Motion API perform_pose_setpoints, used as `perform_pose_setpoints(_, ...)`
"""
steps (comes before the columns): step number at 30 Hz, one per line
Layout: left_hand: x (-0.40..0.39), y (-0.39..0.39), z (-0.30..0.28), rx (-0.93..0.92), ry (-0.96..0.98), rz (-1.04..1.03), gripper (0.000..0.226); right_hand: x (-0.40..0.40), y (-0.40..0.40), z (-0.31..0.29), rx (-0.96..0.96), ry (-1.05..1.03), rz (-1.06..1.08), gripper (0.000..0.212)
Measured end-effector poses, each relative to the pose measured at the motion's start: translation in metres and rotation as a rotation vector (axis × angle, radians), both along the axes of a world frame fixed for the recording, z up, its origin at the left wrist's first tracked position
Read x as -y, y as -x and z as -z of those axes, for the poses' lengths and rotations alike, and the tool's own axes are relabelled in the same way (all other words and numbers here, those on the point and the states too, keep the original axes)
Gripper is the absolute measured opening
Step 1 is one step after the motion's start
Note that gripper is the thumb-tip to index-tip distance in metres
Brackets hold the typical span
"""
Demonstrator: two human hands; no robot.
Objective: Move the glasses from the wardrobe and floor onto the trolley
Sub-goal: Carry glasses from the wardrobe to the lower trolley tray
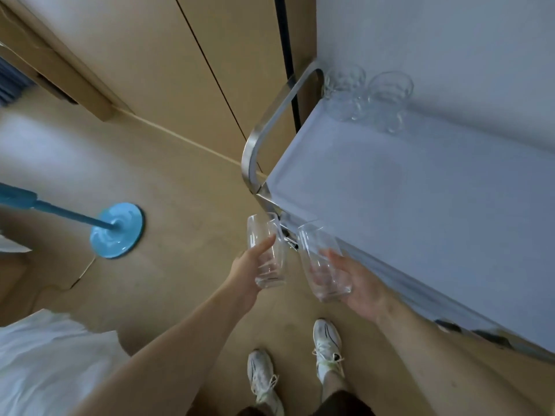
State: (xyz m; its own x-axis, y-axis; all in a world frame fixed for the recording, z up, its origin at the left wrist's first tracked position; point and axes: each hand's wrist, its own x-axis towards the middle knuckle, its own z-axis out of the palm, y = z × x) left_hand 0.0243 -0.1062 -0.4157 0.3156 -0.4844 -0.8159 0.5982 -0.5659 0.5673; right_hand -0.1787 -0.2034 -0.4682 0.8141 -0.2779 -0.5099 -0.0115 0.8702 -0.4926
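My left hand point(249, 273) grips a clear drinking glass point(265, 250), held upright just left of the trolley's near corner. My right hand point(357, 283) holds a second clear glass point(322, 262), tilted a little, at the trolley's front edge. The trolley point(420, 205) has a flat grey-blue top and a bent steel handle point(270, 127) at its left end. At the far end of the top stand several clear glasses point(366, 97), close together against the wall.
Beige wardrobe doors point(186, 70) rise behind the trolley. A blue round-based stand point(117, 229) with a blue pole is on the floor at the left. White bedding point(45, 361) lies at lower left. My feet in white shoes point(327, 343) stand on the tan floor.
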Motion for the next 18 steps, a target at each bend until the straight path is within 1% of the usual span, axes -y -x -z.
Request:
perform_pose_setpoints(3,-0.002,-0.006,0.022,0.024,-0.033,-0.029,0.049,-0.007,-0.004,0.02,-0.072,0.04,-0.032,0.029)
perform_pose_setpoints(6,-0.001,-0.015,0.044,-0.002,-0.054,-0.039,0.051,-0.014,-0.009,0.042,-0.112,0.004,0.014,0.037)
perform_pose_setpoints(8,0.0,-0.02,0.062,-0.003,-0.062,-0.04,0.059,-0.019,-0.012,0.056,-0.12,-0.022,0.056,0.039)
perform_pose_setpoints(10,-0.002,-0.023,0.082,0.006,-0.073,0.0,0.072,-0.026,-0.014,0.071,-0.12,-0.018,0.089,0.037)
perform_pose_setpoints(12,-0.006,-0.027,0.104,0.02,-0.073,0.05,0.083,-0.033,-0.015,0.087,-0.147,-0.022,0.13,0.043)
perform_pose_setpoints(15,-0.009,-0.033,0.139,0.066,-0.039,0.11,0.07,-0.041,-0.02,0.11,-0.212,-0.033,0.202,0.073)
perform_pose_setpoints(16,-0.009,-0.034,0.149,0.082,-0.029,0.13,0.066,-0.043,-0.023,0.118,-0.227,-0.027,0.221,0.079)
perform_pose_setpoints(18,-0.006,-0.035,0.169,0.114,0.0,0.172,0.061,-0.045,-0.029,0.13,-0.235,-0.007,0.272,0.08)
